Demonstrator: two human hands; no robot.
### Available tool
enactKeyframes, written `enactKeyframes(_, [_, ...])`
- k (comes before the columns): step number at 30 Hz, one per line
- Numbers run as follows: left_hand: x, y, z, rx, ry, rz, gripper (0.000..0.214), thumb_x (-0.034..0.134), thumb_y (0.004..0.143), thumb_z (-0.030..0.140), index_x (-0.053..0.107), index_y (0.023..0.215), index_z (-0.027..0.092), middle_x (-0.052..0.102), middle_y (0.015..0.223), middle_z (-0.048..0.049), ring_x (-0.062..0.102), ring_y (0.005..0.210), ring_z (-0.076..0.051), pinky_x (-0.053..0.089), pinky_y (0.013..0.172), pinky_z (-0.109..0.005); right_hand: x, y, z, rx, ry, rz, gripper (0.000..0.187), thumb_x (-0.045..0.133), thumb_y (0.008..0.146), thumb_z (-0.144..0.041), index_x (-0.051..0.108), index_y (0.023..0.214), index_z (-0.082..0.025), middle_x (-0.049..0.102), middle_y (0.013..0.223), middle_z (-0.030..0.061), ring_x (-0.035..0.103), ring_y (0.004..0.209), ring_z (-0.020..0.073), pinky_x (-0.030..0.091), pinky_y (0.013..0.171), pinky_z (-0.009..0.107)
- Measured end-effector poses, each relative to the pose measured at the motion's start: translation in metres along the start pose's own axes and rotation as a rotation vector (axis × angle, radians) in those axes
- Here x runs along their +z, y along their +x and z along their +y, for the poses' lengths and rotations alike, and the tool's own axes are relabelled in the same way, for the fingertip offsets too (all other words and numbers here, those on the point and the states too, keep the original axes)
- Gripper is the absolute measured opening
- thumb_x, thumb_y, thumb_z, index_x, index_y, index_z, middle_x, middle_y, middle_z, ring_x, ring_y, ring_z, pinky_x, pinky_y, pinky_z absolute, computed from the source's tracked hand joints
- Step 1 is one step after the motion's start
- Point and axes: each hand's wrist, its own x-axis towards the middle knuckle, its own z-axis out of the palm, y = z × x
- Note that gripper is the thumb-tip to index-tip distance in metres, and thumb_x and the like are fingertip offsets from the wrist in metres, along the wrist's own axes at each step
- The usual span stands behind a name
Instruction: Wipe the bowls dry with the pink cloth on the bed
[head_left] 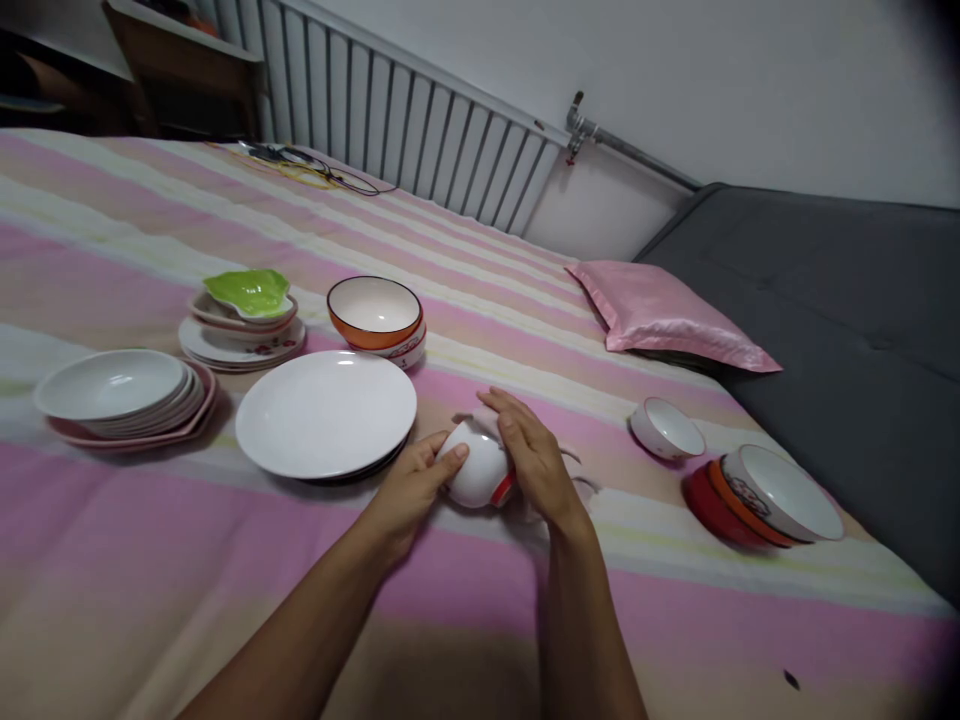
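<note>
"What's at the far left?"
"A stack of shallow white oval dishes [112,385] on a dusky-pink angular plate [202,412]. Behind and right, a glossy green leaf-shaped dish [253,290] tops another pile."

"And next?"
"A large round white plate [326,412]; just behind it, a dark-rimmed orange bowl with a white inside [375,306] sits in a patterned white bowl [412,352]."

"The hands?"
"The left hand [412,482] pinches a small glossy white bowl with a red band [474,468], thumb on its near side. That bowl is tilted between both hands, right of the plate. The right hand [536,455] lies over its other side, fingers close together, by some pale cloth-like material [485,419]; I can't tell whether it grips that."

"Further right?"
"A pink satiny pillow [667,312], a small white bowl with a thin red rim [667,430], then stacked red, orange and white bowls [787,492], all tilted."
</note>
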Motion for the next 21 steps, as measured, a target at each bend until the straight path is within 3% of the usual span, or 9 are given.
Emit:
enactKeyframes(4, [0.000,0.003,0.002,0.032,-0.053,0.072,0.040,0.075,0.072,0.036,0.069,0.103,0.012,0.070,0.087,-0.0074,0.058,0.072,-0.015,0.044,0.069,-0.024,0.008,-0.002,-0.014,-0.094,-0.241,-0.068,0.034,0.043,0.095,-0.036,0.063,0.123,-0.030,0.052,0.141,0.0027,0.039,0.135,0.0223,0.026,0.113,0.047])
enactKeyframes(9, [0.003,0.002,0.006,0.042,-0.052,0.137,0.037,0.074,0.068,0.029,0.068,0.102,0.013,0.071,0.092,-0.0061,0.061,0.080,-0.016,0.044,0.076,-0.025,0.017,-0.004,-0.021,-0.100,-0.395,-0.083,0.030,0.047,0.094,-0.035,0.066,0.117,-0.034,0.053,0.140,-0.0012,0.037,0.136,0.0254,0.026,0.113,0.051])
enactKeyframes(13, [0.003,0.001,0.004,0.016,0.026,0.142,0.037,0.074,0.069,0.031,0.065,0.100,0.013,0.070,0.094,-0.0072,0.061,0.081,-0.017,0.045,0.078,-0.027,0.014,0.000,-0.008,-0.058,-0.347,0.018,0.034,0.044,0.095,-0.036,0.064,0.121,-0.029,0.055,0.137,0.0044,0.043,0.131,0.0238,0.029,0.111,0.047])
enactKeyframes(17, [-0.006,0.006,-0.009,0.046,0.294,0.116,0.036,0.076,0.059,0.020,0.065,0.092,0.012,0.069,0.096,-0.0103,0.060,0.091,-0.023,0.044,0.085,-0.033,0.009,0.003,0.010,0.043,-0.176,0.185,0.038,0.039,0.096,-0.040,0.064,0.121,-0.026,0.059,0.131,0.0061,0.046,0.128,0.0224,0.032,0.109,0.045])
enactKeyframes(21, [-0.018,0.011,-0.024,0.100,0.453,0.091,0.027,0.073,0.065,0.024,0.066,0.089,0.015,0.070,0.091,-0.0099,0.060,0.097,-0.027,0.044,0.086,-0.035,0.007,0.003,0.018,0.168,-0.030,0.289,0.042,0.037,0.096,-0.045,0.064,0.119,-0.023,0.063,0.127,0.0068,0.051,0.123,0.0218,0.034,0.107,0.043])
